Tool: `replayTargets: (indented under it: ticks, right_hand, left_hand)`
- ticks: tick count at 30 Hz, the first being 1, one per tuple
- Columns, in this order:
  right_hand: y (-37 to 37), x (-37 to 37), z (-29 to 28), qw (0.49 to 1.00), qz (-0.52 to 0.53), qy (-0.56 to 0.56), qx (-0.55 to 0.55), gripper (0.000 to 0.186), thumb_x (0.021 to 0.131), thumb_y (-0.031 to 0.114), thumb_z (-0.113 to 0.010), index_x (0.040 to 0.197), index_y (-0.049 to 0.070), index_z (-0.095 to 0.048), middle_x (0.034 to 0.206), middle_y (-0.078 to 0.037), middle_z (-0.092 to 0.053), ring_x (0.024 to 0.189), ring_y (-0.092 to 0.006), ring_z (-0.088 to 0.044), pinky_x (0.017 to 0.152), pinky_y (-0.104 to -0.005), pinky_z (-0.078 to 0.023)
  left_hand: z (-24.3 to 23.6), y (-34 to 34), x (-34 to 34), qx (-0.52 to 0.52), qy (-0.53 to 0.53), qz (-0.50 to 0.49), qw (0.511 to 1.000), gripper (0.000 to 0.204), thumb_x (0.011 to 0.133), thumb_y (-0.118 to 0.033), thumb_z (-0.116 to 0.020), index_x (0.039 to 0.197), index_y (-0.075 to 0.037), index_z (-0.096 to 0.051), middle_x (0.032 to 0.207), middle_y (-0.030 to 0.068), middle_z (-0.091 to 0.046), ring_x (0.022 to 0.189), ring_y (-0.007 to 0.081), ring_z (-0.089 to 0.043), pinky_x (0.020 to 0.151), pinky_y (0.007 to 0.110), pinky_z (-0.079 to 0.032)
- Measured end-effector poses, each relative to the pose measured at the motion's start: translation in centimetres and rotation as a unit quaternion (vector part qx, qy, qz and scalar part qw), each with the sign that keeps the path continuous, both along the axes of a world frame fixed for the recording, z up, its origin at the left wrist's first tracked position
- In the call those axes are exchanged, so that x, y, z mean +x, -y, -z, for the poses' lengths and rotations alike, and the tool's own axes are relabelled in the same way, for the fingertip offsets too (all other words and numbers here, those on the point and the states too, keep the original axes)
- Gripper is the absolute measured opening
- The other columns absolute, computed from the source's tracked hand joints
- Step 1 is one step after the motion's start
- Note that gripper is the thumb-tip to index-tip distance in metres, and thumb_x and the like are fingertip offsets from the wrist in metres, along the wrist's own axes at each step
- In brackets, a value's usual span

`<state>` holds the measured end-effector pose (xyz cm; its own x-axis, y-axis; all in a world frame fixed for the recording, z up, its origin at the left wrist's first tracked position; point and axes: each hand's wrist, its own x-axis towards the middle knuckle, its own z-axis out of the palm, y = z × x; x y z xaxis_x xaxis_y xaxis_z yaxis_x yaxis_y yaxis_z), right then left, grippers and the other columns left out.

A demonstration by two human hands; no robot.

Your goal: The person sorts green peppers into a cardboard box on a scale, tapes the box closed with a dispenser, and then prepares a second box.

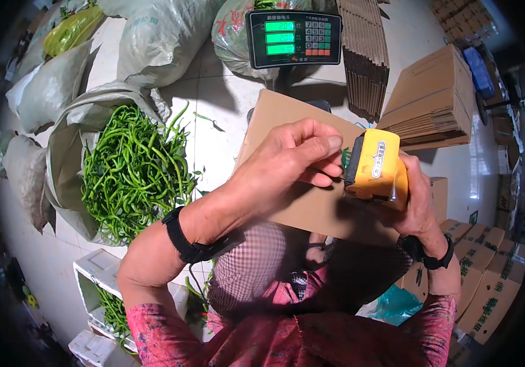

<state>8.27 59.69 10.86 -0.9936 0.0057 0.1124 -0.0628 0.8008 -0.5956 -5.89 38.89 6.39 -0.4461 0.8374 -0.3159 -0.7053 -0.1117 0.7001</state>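
A yellow tape dispenser point(377, 165) is gripped in my right hand point(417, 194), raised over a flat-topped brown cardboard box point(287, 131). My left hand point(302, 150) is at the dispenser's dark front edge, its fingers curled in and thumb bent toward the forefinger. A bit of green shows between those fingers and the dispenser; whether they pinch the tape's end is hidden. Behind the box stands a weighing scale's display point(294, 40) with lit green readouts and a keypad. The box appears to rest on the scale's platform, mostly covered.
An open sack of green chili peppers point(134, 174) stands at left, with several filled sacks point(158, 43) behind. White foam crates point(100, 269) are at lower left. Folded cartons point(431, 98) lean at upper right, and printed cardboard boxes point(489, 287) are stacked at lower right.
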Motion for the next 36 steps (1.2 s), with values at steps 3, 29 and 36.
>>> replayTargets:
  ticks: [3, 29, 36]
  right_hand:
    - [0.1, -0.2, 0.0, 1.000, -0.012, -0.013, 0.013, 0.062, 0.067, 0.014, -0.086, 0.117, 0.005, -0.050, 0.099, -0.016, -0.067, 0.091, -0.0369, -0.068, 0.076, -0.0402, -0.054]
    - [0.5, -0.4, 0.4, 0.999, -0.021, -0.010, 0.025, 0.063, 0.066, 0.015, -0.086, 0.117, 0.003, -0.050, 0.098, -0.017, -0.066, 0.089, -0.0381, -0.068, 0.076, -0.0407, -0.054]
    - [0.9, -0.7, 0.0, 0.998, -0.032, -0.011, 0.046, 0.062, 0.067, 0.015, -0.085, 0.117, 0.003, -0.050, 0.097, -0.017, -0.066, 0.089, -0.0377, -0.068, 0.076, -0.0415, -0.054]
  left_hand:
    - [0.0, 0.0, 0.2, 0.011, -0.026, 0.016, 0.999, 0.020, 0.097, -0.018, -0.060, 0.108, -0.002, -0.063, 0.092, 0.0041, -0.066, 0.081, 0.0103, -0.062, 0.070, 0.024, -0.052]
    - [0.4, 1.0, -0.3, -0.010, 0.014, 0.048, 0.999, 0.015, 0.094, -0.009, -0.051, 0.099, -0.001, -0.062, 0.088, 0.0050, -0.065, 0.079, 0.0096, -0.063, 0.072, 0.023, -0.054]
    - [1.1, 1.0, -0.3, 0.016, -0.008, 0.068, 0.997, 0.014, 0.094, -0.018, -0.061, 0.099, -0.005, -0.063, 0.089, 0.0021, -0.064, 0.082, 0.0076, -0.061, 0.072, 0.022, -0.052]
